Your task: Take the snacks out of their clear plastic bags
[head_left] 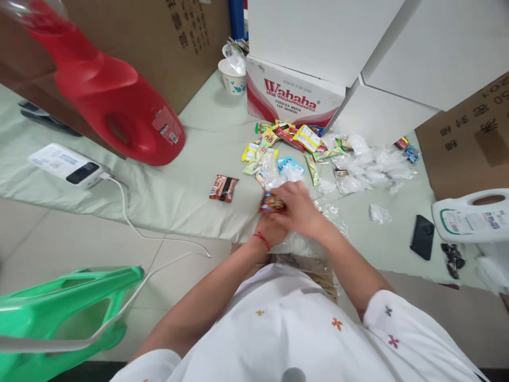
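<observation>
A small brown and blue snack packet (271, 202) is between my hands at the table's front edge. My left hand (272, 227), with a red cord at the wrist, is closed on it from below, its fingers mostly hidden. My right hand (299, 206) comes over the packet from the right, fingers bent onto it and slightly blurred. Clear plastic wrap (304, 244) hangs beneath and beside my hands. To the left lies a brown snack packet (224, 189) with a dark band. Just beyond my hands is a heap of colourful snack packets (292, 139).
Crumpled clear bags (371, 167) lie to the right, near a black phone (422, 237), keys (453, 260) and a white jug (473, 216). A red jug (123, 106) and a white device (66, 164) with a cable stand left. A Wahaha carton (292, 98) is behind; a green stool (67, 313) is below.
</observation>
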Tool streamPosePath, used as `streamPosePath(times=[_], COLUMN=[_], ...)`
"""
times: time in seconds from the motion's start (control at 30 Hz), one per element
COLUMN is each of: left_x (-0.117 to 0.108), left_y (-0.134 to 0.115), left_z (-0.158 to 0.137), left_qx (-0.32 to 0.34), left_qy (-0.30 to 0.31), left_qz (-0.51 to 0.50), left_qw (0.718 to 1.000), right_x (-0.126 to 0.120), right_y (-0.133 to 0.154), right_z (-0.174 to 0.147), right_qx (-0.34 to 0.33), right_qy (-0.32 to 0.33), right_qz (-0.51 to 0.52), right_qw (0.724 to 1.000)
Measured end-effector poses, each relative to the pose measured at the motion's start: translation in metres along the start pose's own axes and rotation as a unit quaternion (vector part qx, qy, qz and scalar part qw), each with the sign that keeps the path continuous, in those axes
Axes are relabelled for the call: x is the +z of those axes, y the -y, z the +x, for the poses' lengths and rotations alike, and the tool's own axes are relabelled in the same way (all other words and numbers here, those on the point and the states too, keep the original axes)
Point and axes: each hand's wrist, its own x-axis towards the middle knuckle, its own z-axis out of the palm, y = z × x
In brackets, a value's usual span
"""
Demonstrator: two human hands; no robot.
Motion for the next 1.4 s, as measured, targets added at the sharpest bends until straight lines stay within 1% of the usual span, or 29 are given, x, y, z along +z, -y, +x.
streamPosePath(times=[0.07, 0.1, 0.17, 0.23, 0.3, 0.4, 0.53, 0.63, 0.7, 0.8, 0.87, 0.97, 1.03, 1.1, 1.13, 1.2, 1.27, 1.33, 1.4], left_x=[-0.008, -0.012, -0.017, -0.019, -0.020, -0.021, -0.022, -0.023, -0.023, -0.024, -0.027, -0.036, -0.047, -0.060, -0.067, -0.078, -0.084, -0.083, -0.079], left_y=[-0.004, -0.006, -0.008, -0.008, -0.009, -0.009, -0.010, -0.012, -0.012, -0.010, -0.006, 0.003, 0.009, 0.012, 0.011, 0.007, -0.002, -0.014, -0.024], left_z=[0.000, 0.000, 0.000, 0.000, 0.001, 0.002, 0.004, 0.004, 0.004, 0.005, 0.006, 0.005, -0.003, -0.016, -0.024, -0.042, -0.057, -0.067, -0.071], left_qx=[-0.025, -0.038, -0.047, -0.050, -0.052, -0.054, -0.062, -0.066, -0.067, -0.076, -0.081, -0.070, -0.045, -0.003, 0.027, 0.099, 0.176, 0.241, 0.284], left_qy=[-0.009, -0.015, -0.014, -0.005, 0.005, 0.014, 0.023, 0.031, 0.036, 0.043, 0.051, 0.052, 0.023, -0.030, -0.059, -0.098, -0.095, -0.057, -0.011], left_qz=[-0.008, -0.017, -0.029, -0.031, -0.027, -0.017, -0.003, 0.004, 0.005, -0.004, -0.023, -0.069, -0.097, -0.107, -0.103, -0.081, -0.053, -0.030, -0.011], left_qw=[1.000, 0.999, 0.998, 0.998, 0.998, 0.998, 0.998, 0.997, 0.997, 0.996, 0.995, 0.994, 0.994, 0.994, 0.993, 0.987, 0.978, 0.968, 0.959], right_x=[-0.022, -0.028, -0.026, -0.012, 0.006, 0.021, 0.015, 0.011, 0.015, 0.028, 0.031, 0.024, 0.017, 0.018, 0.023, 0.039, 0.062, 0.084, 0.100], right_y=[-0.033, -0.048, -0.071, -0.082, -0.083, -0.077, -0.071, -0.071, -0.071, -0.074, -0.078, -0.085, -0.090, -0.098, -0.101, -0.107, -0.110, -0.111, -0.110], right_z=[-0.030, -0.042, -0.062, -0.072, -0.075, -0.073, -0.083, -0.097, -0.101, -0.099, -0.101, -0.124, -0.154, -0.191, -0.210, -0.244, -0.268, -0.279, -0.279], right_qx=[0.006, 0.018, 0.045, 0.067, 0.076, 0.074, 0.058, 0.037, 0.035, 0.053, 0.054, 0.032, 0.022, 0.014, 0.015, 0.028, 0.042, 0.040, 0.030], right_qy=[-0.009, -0.001, 0.039, 0.087, 0.113, 0.111, 0.097, 0.088, 0.086, 0.087, 0.068, -0.013, -0.079, -0.128, -0.144, -0.147, -0.122, -0.093, -0.089], right_qz=[0.023, 0.020, -0.006, -0.045, -0.073, -0.094, -0.113, -0.093, -0.081, -0.071, -0.050, 0.009, 0.048, 0.066, 0.062, 0.032, -0.007, -0.031, -0.043], right_qw=[1.000, 1.000, 0.998, 0.993, 0.988, 0.987, 0.987, 0.991, 0.992, 0.992, 0.995, 0.999, 0.996, 0.989, 0.988, 0.988, 0.992, 0.994, 0.995])
